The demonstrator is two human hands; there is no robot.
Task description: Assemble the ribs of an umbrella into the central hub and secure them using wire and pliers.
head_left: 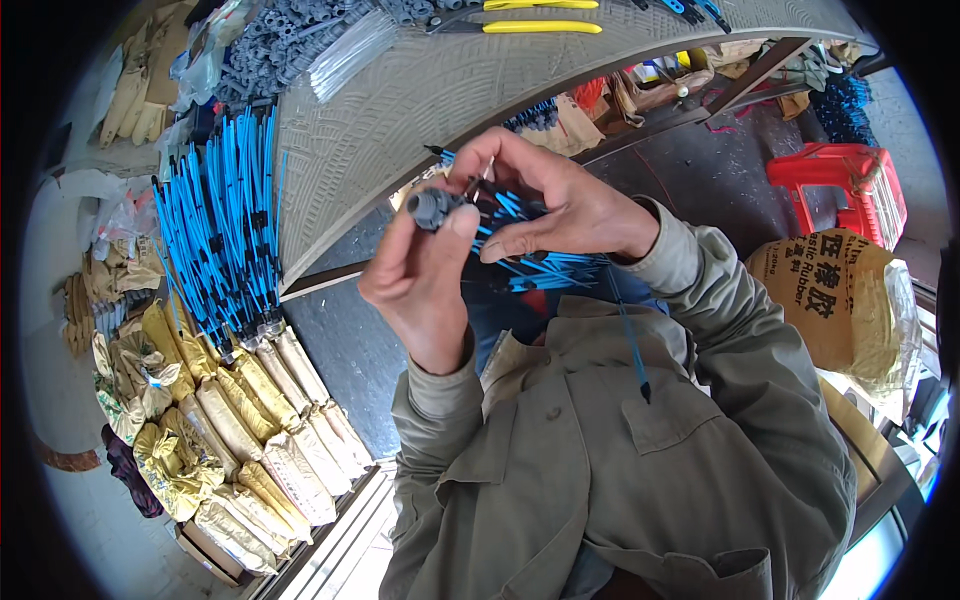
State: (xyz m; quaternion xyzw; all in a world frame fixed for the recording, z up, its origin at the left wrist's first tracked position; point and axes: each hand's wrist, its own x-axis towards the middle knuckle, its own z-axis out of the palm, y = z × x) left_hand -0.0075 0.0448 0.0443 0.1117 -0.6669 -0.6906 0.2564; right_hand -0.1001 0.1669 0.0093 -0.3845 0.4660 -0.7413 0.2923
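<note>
Above my lap, in front of my chest, my two hands work close together. My left hand (420,285) pinches a grey ribbed plastic fitting (432,207) between thumb and fingers, its round hollow end turned to the left. Fingers curled, my right hand (575,205) grips thin blue rods (512,207) with black ends right beside the fitting. A small dark piece shows between the fingertips; its kind is unclear. More blue rods (560,270) lie under the right hand over my lap. A single blue rod (632,345) hangs down across my jacket.
Ahead is a grey patterned table (400,120) bearing a heap of grey fittings (285,55), clear thin strips (350,55) and yellow-handled pliers (540,27). At left, a bundle of blue rods (225,220) stands by gold-wrapped packs (255,420). Right: a red stool (840,180) and brown sack (815,300).
</note>
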